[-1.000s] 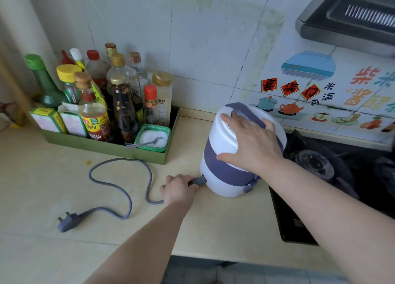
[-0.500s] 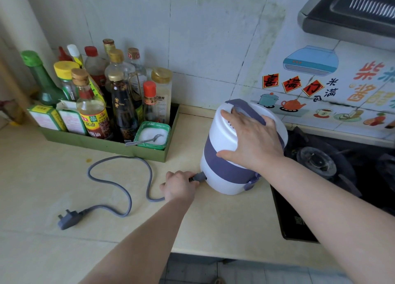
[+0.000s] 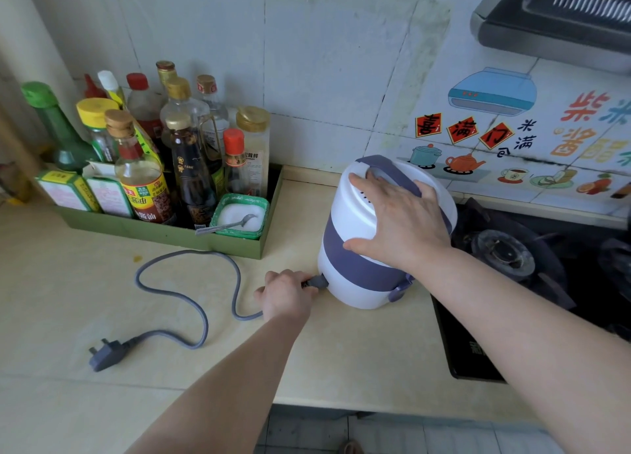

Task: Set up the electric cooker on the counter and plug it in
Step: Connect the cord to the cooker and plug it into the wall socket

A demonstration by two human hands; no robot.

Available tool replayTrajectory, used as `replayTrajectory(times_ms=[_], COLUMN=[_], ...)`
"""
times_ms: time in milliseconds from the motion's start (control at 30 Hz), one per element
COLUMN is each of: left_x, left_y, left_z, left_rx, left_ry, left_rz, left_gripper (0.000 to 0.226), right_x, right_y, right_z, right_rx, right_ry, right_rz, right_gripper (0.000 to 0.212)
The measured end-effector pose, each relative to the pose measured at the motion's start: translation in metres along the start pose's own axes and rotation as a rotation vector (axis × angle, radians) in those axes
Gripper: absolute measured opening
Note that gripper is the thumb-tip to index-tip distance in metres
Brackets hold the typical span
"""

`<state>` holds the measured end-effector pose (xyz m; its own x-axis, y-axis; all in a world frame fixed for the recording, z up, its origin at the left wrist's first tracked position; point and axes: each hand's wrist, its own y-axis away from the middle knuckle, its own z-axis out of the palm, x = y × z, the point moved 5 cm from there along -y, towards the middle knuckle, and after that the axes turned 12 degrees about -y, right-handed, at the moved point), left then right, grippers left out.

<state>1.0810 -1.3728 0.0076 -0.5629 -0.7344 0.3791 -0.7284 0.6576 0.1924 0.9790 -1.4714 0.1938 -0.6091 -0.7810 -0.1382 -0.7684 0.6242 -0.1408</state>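
Observation:
A white and purple electric cooker [image 3: 355, 248] stands upright on the beige counter [image 3: 358, 351], just left of the gas stove. My right hand [image 3: 399, 221] lies flat on its lid and grips its top edge. My left hand [image 3: 285, 293] is closed on the grey connector [image 3: 317, 282] of the power cord, which sits at the socket low on the cooker's left side. The grey cord [image 3: 191, 300] loops across the counter to the left. Its wall plug [image 3: 106, 354] lies loose on the counter, in no outlet.
A green tray [image 3: 164, 233] of sauce bottles and a small salt tub with a spoon [image 3: 239, 218] stands against the tiled wall at the left. A black gas stove [image 3: 532, 283] is at the right, with a range hood [image 3: 560, 13] above. The counter's front edge is near me.
Both hands and the cooker keep the same hold and place. Only the camera has shifted a little, so the scene sits slightly higher in view.

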Motion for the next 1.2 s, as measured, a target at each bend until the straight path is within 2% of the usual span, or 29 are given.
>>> replayTrajectory(times_ms=[333, 500, 667, 833, 933, 1200], left_x=[0.004, 0.009, 0.015, 0.01, -0.001, -0.011], left_y=[-0.003, -0.005, -0.007, -0.01, -0.012, -0.011], left_z=[0.001, 0.001, 0.008, 0.002, -0.003, -0.002], left_rx=[0.021, 0.009, 0.032, 0.016, -0.006, 0.002], left_ry=[-0.057, -0.1, -0.119, -0.039, -0.017, -0.053], left_rz=[0.016, 0.084, 0.062, 0.081, 0.074, 0.028], left_gripper=[0.021, 0.02, 0.022, 0.022, 0.031, 0.019], right_x=[-0.001, 0.0, -0.001, 0.0, 0.001, 0.004], right_y=[-0.001, -0.001, -0.001, -0.001, 0.0, -0.003], right_z=[0.0, 0.0, 0.001, 0.0, 0.0, 0.005], right_rx=[0.0, -0.015, -0.02, -0.006, 0.013, -0.041], right_ry=[-0.006, 0.012, 0.01, 0.008, 0.042, 0.065], right_rz=[-0.003, 0.001, -0.006, -0.016, -0.041, -0.001], right_gripper=[0.094, 0.094, 0.093, 0.094, 0.094, 0.093])
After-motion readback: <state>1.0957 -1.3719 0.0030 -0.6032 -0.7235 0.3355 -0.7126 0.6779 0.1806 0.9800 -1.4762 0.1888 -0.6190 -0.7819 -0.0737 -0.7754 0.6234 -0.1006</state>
